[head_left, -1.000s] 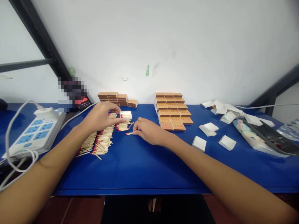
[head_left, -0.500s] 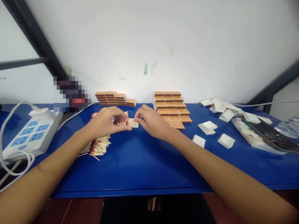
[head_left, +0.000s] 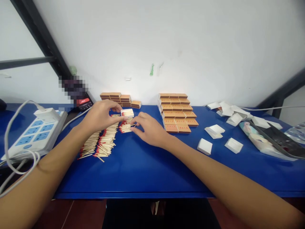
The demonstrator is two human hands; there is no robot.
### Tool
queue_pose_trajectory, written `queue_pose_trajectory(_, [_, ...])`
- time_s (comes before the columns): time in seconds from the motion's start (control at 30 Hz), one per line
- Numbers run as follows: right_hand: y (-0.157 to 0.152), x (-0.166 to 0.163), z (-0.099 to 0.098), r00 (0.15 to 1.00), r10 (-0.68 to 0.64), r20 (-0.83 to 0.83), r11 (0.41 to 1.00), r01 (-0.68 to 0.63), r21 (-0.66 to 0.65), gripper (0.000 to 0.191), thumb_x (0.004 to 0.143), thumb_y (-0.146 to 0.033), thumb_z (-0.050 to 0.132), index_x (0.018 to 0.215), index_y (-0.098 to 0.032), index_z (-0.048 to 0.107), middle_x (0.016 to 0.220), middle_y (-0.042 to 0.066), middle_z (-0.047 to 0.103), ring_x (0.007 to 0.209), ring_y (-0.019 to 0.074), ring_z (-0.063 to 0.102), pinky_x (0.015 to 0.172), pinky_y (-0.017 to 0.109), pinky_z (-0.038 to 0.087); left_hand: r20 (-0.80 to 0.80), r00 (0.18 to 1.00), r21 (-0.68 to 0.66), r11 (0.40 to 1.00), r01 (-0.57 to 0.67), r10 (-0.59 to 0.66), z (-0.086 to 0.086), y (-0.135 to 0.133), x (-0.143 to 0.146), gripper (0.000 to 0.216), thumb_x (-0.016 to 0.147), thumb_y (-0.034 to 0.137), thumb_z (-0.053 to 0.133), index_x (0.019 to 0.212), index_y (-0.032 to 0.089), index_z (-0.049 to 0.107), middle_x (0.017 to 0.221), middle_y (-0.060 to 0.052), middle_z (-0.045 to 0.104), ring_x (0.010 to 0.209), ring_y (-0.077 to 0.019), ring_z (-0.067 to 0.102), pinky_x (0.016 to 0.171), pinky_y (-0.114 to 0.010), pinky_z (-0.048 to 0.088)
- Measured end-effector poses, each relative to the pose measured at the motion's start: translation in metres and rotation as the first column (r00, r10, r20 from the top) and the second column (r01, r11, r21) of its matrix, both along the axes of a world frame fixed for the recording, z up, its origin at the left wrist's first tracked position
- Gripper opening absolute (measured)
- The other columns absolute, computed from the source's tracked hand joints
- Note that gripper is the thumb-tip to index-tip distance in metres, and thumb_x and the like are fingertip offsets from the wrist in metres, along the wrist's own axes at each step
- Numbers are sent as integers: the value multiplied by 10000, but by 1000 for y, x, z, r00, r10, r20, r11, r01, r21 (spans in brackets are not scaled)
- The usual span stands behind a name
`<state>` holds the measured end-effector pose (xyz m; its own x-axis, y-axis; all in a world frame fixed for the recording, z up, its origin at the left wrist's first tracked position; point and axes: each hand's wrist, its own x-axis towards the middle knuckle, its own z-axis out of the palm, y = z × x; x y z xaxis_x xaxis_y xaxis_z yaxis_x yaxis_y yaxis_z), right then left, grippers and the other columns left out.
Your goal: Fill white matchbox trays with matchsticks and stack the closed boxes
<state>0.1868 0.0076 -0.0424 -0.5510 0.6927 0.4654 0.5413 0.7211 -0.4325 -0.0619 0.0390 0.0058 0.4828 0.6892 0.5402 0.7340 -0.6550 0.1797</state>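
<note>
Thumb and forefinger of the right hand (head_left: 151, 131) stood slightly parted at the pale ends of a small pile of matches (head_left: 125, 126); whether they pinched a stick, one could not tell. The pile lay just left of those fingertips, its sticks running roughly left to right, red heads pointing away from that hand. Just beyond the pile was a white tray (head_left: 126, 110), long axis also roughly left to right, with matches in it. The left hand (head_left: 104, 113), nearer to the tray, held it from the left, thumb at its near edge, fingers at the far left corner. Farther left, two longer rows of matches (head_left: 106, 141) lay on the blue table (head_left: 152, 171). Stepped matchboxes (head_left: 177, 114) stood beyond the right hand, with loose white trays (head_left: 205, 146) off to the right.
</note>
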Motion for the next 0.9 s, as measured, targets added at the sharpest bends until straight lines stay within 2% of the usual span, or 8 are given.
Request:
queue_pose_trajectory(0.1, [0, -11, -5, 993, 65, 94, 997, -61, -43, 124, 1029, -230, 654, 1122, -162, 700, 1129, 98, 596, 1076, 227, 574, 971, 360, 454, -12, 1000, -5, 1000, -18, 18, -1, 2, -2, 384, 861, 582, 772, 921, 203, 756, 911, -67, 794, 855, -246, 725, 780, -349, 514])
queue_pose_trajectory(0.27, [2, -18, -3, 985, 47, 163, 993, -29, -114, 89, 1040, -210, 642, 1023, -146, 701, 1114, 102, 598, 1067, 231, 563, 974, 370, 454, -40, 999, 2, 1000, -4, 4, -2, 0, 1, 445, 885, 625, 725, 917, 182, 757, 907, -68, 798, 845, -243, 730, 772, -341, 511])
queue_pose_trajectory(0.5, [-1, -7, 0, 961, 9, 276, 993, 23, -113, 148, 1061, -243, 614, 1056, -120, 696, 1113, 125, 613, 1047, 247, 553, 969, 382, 447, -49, 999, -10, 1000, 6, -6, -1, -1, 4, 481, 854, 655, 752, 917, 178, 760, 893, -68, 798, 821, -239, 729, 737, -330, 504])
queue_pose_trajectory(0.67, [-2, 2, 2, 957, -13, 291, 994, 43, -97, 165, 1074, -238, 586, 1059, -112, 691, 1113, 132, 613, 1048, 247, 568, 945, 372, 455, -81, 997, -24, 1000, 15, -17, -3, -1, 6, 530, 881, 711, 690, 891, 184, 750, 873, -64, 794, 779, -222, 712, 712, -321, 490])
queue_pose_trajectory(0.9, [-1, 1, 2, 958, 31, 284, 992, 6, -128, 142, 1067, -233, 603, 1073, -121, 690, 1120, 126, 618, 1033, 231, 582, 951, 363, 459, -86, 996, -45, 999, 14, -18, -4, 1, 5, 529, 876, 712, 696, 894, 186, 751, 866, -61, 787, 781, -222, 706, 715, -317, 482])
